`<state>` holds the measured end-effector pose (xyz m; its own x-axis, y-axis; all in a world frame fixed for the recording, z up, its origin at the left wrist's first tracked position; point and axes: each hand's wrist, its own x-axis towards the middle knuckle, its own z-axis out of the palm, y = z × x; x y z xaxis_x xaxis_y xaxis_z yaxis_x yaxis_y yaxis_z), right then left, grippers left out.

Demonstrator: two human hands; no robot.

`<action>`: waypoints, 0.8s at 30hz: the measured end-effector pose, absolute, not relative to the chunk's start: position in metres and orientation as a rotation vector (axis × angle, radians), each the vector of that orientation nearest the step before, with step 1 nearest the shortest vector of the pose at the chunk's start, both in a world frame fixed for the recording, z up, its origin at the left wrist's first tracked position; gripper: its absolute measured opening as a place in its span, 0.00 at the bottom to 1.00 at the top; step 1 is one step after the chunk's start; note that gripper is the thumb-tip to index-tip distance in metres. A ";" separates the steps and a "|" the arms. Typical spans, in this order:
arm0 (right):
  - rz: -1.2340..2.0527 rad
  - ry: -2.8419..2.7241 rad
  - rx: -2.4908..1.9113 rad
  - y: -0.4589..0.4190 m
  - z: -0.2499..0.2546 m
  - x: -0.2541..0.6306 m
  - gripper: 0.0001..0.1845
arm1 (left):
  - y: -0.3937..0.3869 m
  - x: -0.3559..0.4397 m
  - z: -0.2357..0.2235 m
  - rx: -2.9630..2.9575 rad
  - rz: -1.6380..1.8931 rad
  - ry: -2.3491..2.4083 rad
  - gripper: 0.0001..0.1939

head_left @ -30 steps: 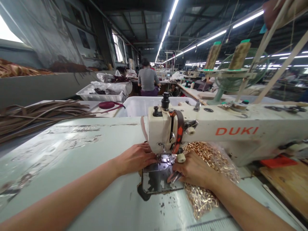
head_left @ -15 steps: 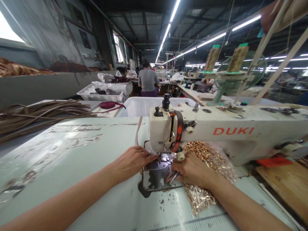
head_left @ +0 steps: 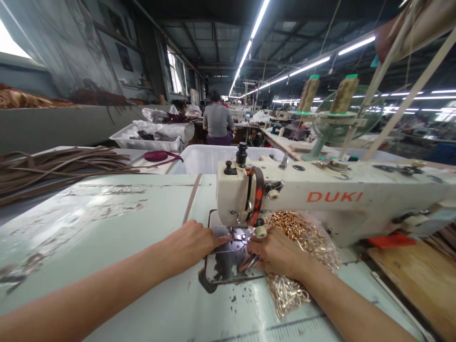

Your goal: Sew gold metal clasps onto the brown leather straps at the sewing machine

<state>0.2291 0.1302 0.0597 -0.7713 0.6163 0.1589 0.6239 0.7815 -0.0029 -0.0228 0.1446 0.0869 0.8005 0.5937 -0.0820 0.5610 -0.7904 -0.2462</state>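
My left hand [head_left: 190, 243] lies on the pale green table, fingers pressed flat on a thin brown strap [head_left: 191, 199] that runs away from the needle of the white DUKI sewing machine [head_left: 320, 197]. My right hand [head_left: 276, 251] rests to the right of the needle, fingers curled round a small pair of snips [head_left: 249, 262] over the shiny needle plate [head_left: 228, 263]. Behind my right hand lies a clear bag of gold metal buckles [head_left: 302, 237].
A heap of brown straps [head_left: 53, 168] lies at the left. A maroon tape roll [head_left: 158, 156] and white bins [head_left: 210, 156] stand behind the table. Thread cones [head_left: 344, 92] and a green fan [head_left: 356, 121] rise at the right. A person in grey [head_left: 218, 121] sits ahead.
The brown strap has fed out behind the needle and now stretches farther across the table. Both hands stayed at the needle while the view shifted slightly left.
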 end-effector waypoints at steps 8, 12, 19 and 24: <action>-0.059 -2.815 -0.981 0.130 0.059 0.229 0.21 | 0.175 -0.039 0.110 -3.466 0.566 -1.449 0.30; -0.094 -2.803 -0.967 0.131 0.057 0.229 0.23 | 0.164 -0.037 0.105 -3.411 0.341 -1.229 0.34; -0.128 -2.799 -0.936 0.132 0.055 0.230 0.24 | 0.098 0.000 0.037 -3.002 0.018 -1.337 0.66; -0.095 -2.782 -0.946 0.132 0.059 0.231 0.22 | 0.074 0.027 0.012 -2.798 -0.050 -1.298 0.46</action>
<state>0.2315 0.1318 0.0587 -0.7747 0.5964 0.2100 0.6094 0.7928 -0.0036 0.0271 0.0741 0.0118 0.6455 0.7619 0.0529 0.7637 -0.6444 -0.0376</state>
